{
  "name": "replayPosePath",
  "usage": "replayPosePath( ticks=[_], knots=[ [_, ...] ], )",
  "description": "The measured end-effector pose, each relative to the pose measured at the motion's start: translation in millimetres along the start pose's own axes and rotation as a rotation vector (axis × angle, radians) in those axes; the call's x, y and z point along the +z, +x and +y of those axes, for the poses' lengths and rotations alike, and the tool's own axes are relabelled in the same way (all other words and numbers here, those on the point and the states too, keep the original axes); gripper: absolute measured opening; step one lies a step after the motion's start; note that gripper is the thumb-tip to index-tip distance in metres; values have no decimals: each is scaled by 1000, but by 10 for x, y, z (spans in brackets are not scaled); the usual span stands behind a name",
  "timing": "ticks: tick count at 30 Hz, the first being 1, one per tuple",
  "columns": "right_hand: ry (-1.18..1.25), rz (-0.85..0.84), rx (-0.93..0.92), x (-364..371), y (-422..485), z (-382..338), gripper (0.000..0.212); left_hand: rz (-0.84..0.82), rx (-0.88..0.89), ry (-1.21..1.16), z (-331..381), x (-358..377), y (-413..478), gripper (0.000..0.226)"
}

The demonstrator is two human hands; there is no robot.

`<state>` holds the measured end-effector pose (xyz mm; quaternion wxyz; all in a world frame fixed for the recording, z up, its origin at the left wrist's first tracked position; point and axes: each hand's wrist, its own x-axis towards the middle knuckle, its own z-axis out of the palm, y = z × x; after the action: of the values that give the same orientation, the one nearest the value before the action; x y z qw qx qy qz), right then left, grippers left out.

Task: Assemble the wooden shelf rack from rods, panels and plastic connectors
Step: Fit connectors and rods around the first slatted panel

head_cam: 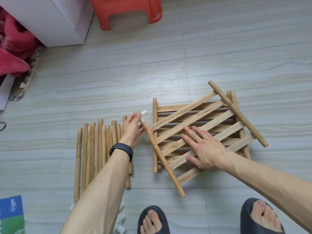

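Two slatted wooden panels (199,125) lie stacked on the floor, the top one turned at an angle. My right hand (204,147) rests flat on the top panel's slats with fingers spread. My left hand (132,128) pinches a white plastic connector (143,115) that sits on the upper end of the top panel's left side rod (162,157). A bundle of loose wooden rods (96,149) lies on the floor to the left, partly hidden by my left forearm. More white connectors (120,222) show under my left arm near the bottom edge.
An orange plastic stool (126,10) and a white cabinet (55,19) stand at the back. Red cloth (13,53) lies at far left. A blue-green box (11,215) sits at bottom left. My feet in dark slippers (153,220) are close to the panels.
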<state>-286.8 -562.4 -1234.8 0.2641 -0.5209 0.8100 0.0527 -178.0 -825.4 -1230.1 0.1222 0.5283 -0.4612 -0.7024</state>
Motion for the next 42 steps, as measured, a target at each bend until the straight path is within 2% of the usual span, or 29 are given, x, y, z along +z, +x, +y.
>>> replayPosePath(
  ticks=[6,9,15,21,23,26,28,31,33,37,40,42],
  knots=[
    [-30,-51,19,-65,25,-51,82,25,7,43,-3,39,-41,49],
    [-38,-72,22,-94,16,-57,82,-28,-36,100,52,-25,-74,47],
    [-50,-92,26,-123,1,-74,82,-58,-12,225,102,-62,-187,45],
    [-108,-177,81,-230,46,-213,83,-31,141,491,-86,-330,-486,34],
    [-116,-190,104,-344,104,-342,80,19,198,521,-188,-577,-630,26],
    [-62,-76,47,-454,171,-591,70,196,231,555,-316,-1018,-870,23],
    [-23,-16,-20,-420,178,-789,73,330,201,630,-447,-1349,-1041,21],
    [-35,-81,-64,-235,129,-1002,81,421,134,869,-675,-1795,-1252,19],
    [-89,-121,-71,-85,66,-1012,82,399,53,1026,-804,-1977,-1351,21],
    [-163,-89,-95,78,-25,-931,81,311,-106,1214,-991,-2050,-1447,33],
    [-156,-88,-80,107,-14,-958,82,269,-84,1334,-1105,-2019,-1454,37],
    [-159,-85,-81,109,-7,-975,83,277,-70,1321,-1151,-2008,-1426,38]
  ],
)
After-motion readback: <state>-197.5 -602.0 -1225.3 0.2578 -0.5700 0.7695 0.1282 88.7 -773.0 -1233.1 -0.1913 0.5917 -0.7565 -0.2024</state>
